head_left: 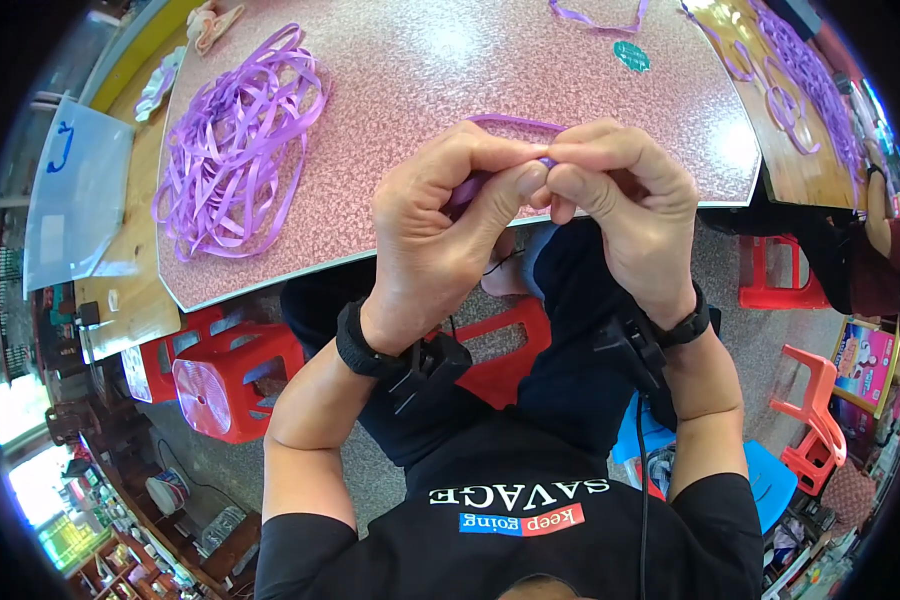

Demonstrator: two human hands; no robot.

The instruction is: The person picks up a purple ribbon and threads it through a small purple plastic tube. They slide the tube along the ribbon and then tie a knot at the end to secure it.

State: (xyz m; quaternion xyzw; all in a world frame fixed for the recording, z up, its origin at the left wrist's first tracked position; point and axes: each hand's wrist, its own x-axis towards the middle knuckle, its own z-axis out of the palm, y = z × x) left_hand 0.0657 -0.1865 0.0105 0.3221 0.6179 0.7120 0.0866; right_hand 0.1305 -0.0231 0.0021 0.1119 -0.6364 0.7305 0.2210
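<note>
My left hand (pixel 438 205) and my right hand (pixel 632 205) meet over the near edge of the pink speckled table (pixel 400 90). Thumbs and forefingers of both are pinched together on a purple ribbon (pixel 518 121). Part of it arcs behind the fingers, and a bit shows inside my left palm. Fingertips hide most of the pinched spot, so I cannot make out whether there is a knot. Left of my hands, a large loose heap of looped purple ribbon (pixel 238 150) lies on the table.
A round green sticker (pixel 631 56) and another ribbon piece (pixel 600 24) are at the table's far side. More purple ribbon (pixel 805 75) hangs on a wooden table at right, near another person's arm (pixel 878 205). Red stools (pixel 232 375) stand below. A translucent sheet (pixel 78 200) lies left.
</note>
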